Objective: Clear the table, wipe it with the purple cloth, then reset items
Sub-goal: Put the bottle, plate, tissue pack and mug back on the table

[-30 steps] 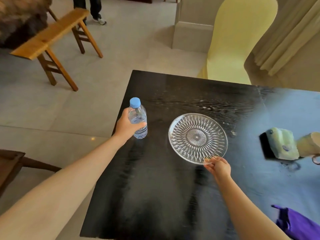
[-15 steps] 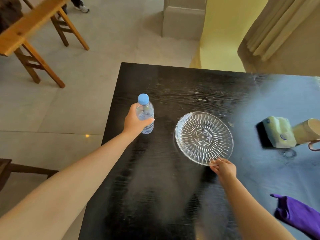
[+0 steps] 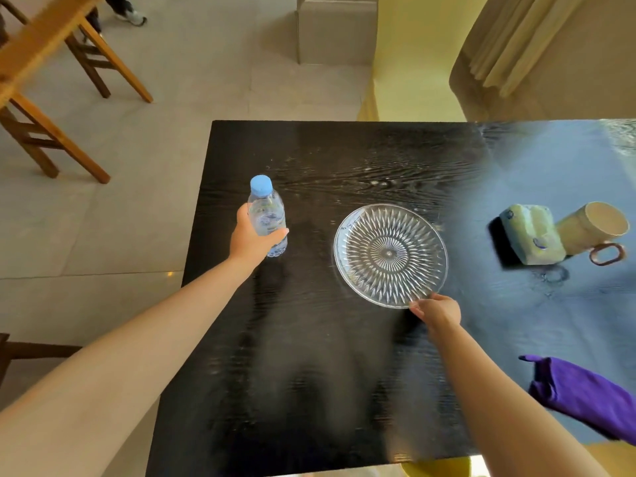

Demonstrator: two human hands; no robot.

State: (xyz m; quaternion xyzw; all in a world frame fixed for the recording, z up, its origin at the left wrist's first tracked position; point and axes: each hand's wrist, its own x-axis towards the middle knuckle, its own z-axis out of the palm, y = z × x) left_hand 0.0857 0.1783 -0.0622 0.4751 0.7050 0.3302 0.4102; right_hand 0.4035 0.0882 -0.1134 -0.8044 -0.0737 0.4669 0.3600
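Observation:
A clear water bottle with a blue cap stands upright on the left part of the black table. My left hand is wrapped around its lower half. A patterned glass plate lies flat at the table's middle. My right hand pinches its near rim. The purple cloth lies crumpled at the table's near right edge.
A pale green tissue pack and a tan mug on its side lie at the right. A yellow-covered chair stands behind the table, a wooden bench on the floor at the far left.
Both hands keep their holds. The bottle has shifted a little right, further onto the table, and the plate a little right. The camera tilted down.

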